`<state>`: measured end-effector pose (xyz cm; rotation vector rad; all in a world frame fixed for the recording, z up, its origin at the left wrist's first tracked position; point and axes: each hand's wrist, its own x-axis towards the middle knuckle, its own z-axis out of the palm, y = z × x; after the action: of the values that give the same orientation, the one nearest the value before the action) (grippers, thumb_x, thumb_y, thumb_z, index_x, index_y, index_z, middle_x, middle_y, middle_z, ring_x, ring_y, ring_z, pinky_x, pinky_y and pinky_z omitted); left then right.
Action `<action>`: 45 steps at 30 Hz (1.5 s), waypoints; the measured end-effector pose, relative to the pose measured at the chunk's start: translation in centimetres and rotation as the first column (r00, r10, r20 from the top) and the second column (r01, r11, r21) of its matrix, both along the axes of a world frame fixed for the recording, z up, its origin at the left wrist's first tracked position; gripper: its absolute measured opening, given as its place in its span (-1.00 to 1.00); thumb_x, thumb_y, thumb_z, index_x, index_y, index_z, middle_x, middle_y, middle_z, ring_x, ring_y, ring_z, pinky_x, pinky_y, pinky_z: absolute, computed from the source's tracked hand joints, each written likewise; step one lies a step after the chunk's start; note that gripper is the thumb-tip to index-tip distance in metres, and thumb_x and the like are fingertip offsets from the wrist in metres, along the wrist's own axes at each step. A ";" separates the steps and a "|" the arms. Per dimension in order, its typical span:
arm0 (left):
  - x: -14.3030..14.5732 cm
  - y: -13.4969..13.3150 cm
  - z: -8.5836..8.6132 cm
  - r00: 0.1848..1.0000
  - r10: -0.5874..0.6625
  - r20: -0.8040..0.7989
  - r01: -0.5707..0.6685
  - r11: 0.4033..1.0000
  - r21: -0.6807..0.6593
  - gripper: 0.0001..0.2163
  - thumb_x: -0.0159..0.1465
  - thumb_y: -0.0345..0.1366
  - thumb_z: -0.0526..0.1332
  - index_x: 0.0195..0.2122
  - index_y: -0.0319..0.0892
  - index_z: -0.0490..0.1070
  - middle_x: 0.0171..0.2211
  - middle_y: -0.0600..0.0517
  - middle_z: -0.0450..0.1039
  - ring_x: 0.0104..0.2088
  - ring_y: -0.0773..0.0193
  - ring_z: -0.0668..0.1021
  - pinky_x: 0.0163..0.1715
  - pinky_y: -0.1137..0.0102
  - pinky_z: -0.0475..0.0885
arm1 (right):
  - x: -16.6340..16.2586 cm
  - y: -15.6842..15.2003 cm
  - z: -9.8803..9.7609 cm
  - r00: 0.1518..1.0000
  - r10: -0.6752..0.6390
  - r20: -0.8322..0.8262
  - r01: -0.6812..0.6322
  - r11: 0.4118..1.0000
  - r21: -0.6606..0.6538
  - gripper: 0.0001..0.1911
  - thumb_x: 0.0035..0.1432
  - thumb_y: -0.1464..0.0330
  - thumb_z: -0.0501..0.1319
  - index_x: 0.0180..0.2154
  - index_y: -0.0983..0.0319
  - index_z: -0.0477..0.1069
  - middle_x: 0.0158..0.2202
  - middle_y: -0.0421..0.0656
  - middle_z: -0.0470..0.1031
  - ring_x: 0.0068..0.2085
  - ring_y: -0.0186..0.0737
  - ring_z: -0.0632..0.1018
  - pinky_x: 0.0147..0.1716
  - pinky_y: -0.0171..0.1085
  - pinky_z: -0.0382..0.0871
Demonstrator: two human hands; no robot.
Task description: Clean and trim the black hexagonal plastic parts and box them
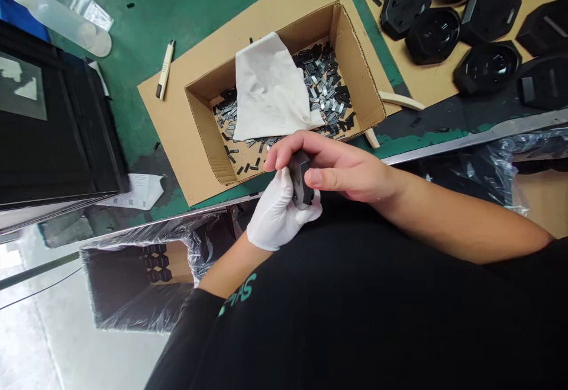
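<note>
My left hand (pixel 277 215), in a white glove, is closed around a small black plastic part (pixel 300 178) held just off the table's front edge. My bare right hand (pixel 341 168) grips the same part from above, thumb and fingers pinched on it. Right behind the hands stands an open cardboard box (pixel 359 76) holding several small dark metal clips (pixel 326 85) and a crumpled white cloth (pixel 268 91).
Several black plastic housings (pixel 486 67) lie on cardboard at the back right. A white marker pen (pixel 165 69) lies left of the box, a stack of black trays (pixel 48 123) stands at the far left. A plastic-lined box (pixel 133 277) of black parts sits below the table edge.
</note>
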<state>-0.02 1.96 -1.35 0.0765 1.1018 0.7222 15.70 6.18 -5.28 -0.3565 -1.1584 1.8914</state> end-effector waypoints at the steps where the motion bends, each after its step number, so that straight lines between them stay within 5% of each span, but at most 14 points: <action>1: 0.2 -0.1 0.1 0.999 -0.006 0.032 0.005 0.999 0.047 -0.81 0.39 -0.37 0.42 -0.26 -0.12 0.40 -0.45 0.17 0.36 -0.51 0.44 0.42 -0.50 0.53 0.39 | 0.1 0.0 0.0 1.000 0.003 -0.004 -0.004 1.000 -0.007 -0.66 0.35 0.14 0.42 0.04 0.17 0.52 0.08 -0.05 0.55 0.21 -0.08 0.52 0.24 -0.12 0.45; 5: 0.4 -0.4 0.1 0.992 0.010 0.127 -0.031 0.986 0.163 -0.78 0.50 -0.17 0.30 -0.25 -0.12 0.38 -0.49 0.19 0.32 -0.59 0.47 0.31 -0.55 0.55 0.32 | 0.3 -0.2 -0.1 1.000 0.002 -0.016 -0.003 0.998 -0.055 -0.62 0.38 0.12 0.38 0.10 0.18 0.54 0.17 -0.02 0.56 0.29 -0.05 0.51 0.32 -0.08 0.43; 10: 0.2 -0.6 -0.2 0.988 0.004 0.157 -0.035 0.980 0.198 -0.77 0.55 -0.18 0.21 -0.27 -0.14 0.42 -0.50 0.17 0.31 -0.62 0.48 0.26 -0.52 0.54 0.37 | 0.3 -0.4 -0.1 1.000 -0.001 -0.031 -0.003 0.991 -0.134 -0.67 0.44 0.14 0.34 0.10 0.17 0.60 0.19 -0.04 0.59 0.33 -0.05 0.52 0.33 -0.11 0.44; 20: 0.3 -0.4 -0.7 0.990 0.029 0.135 -0.043 0.993 0.106 -0.80 0.56 -0.19 0.22 -0.23 -0.12 0.48 -0.49 0.20 0.31 -0.67 0.50 0.25 -0.60 0.54 0.30 | -0.5 -0.7 -0.2 0.994 -0.073 -0.079 0.047 0.958 -0.284 -0.66 0.50 0.20 0.19 0.05 0.24 0.64 0.17 -0.04 0.66 0.23 -0.11 0.63 0.31 -0.12 0.50; 25: 0.3 -0.5 -0.7 0.989 0.026 0.143 -0.050 0.985 0.163 -0.84 0.47 -0.30 0.35 -0.29 -0.12 0.48 -0.50 0.20 0.30 -0.66 0.53 0.24 -0.61 0.57 0.26 | -0.2 -1.3 0.6 0.998 -0.058 0.006 0.058 0.963 -0.262 -0.53 0.22 0.35 0.29 0.17 0.17 0.56 0.30 -0.11 0.59 0.39 -0.09 0.50 0.45 -0.10 0.36; 31: 0.4 -0.5 -0.4 0.988 0.040 0.146 -0.059 0.990 0.129 -0.75 0.55 -0.22 0.24 -0.30 -0.15 0.46 -0.55 0.19 0.26 -0.66 0.50 0.23 -0.60 0.57 0.26 | 0.0 -1.5 1.9 0.993 -0.025 0.117 0.055 0.964 -0.259 -0.35 -0.03 0.42 0.28 0.16 0.11 0.48 0.31 -0.17 0.51 0.48 -0.08 0.37 0.51 -0.13 0.23; 39: 0.8 -0.3 0.0 0.985 0.044 0.166 -0.066 0.989 0.133 -0.66 0.63 -0.21 0.04 -0.21 -0.10 0.55 -0.54 0.16 0.30 -0.67 0.50 0.26 -0.61 0.58 0.27 | 0.0 -1.0 2.3 0.989 0.000 0.149 0.036 0.971 -0.235 -0.33 -0.07 0.42 0.23 0.16 0.13 0.42 0.28 -0.13 0.47 0.43 -0.06 0.40 0.53 -0.04 0.19; 45: 1.0 -0.2 0.3 0.967 0.083 0.242 -0.119 0.983 0.139 -0.68 0.62 -0.24 0.08 -0.23 -0.11 0.57 -0.52 0.16 0.29 -0.64 0.50 0.28 -0.59 0.57 0.31 | 0.2 -0.4 2.6 0.989 0.057 0.135 -0.015 0.957 -0.289 -0.29 -0.11 0.40 0.24 0.17 0.11 0.39 0.21 -0.13 0.48 0.42 -0.03 0.37 0.49 -0.03 0.23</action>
<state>1.01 1.74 -1.10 0.0629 0.8268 0.8838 15.88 5.76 -2.64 -0.6434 -0.9853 2.0992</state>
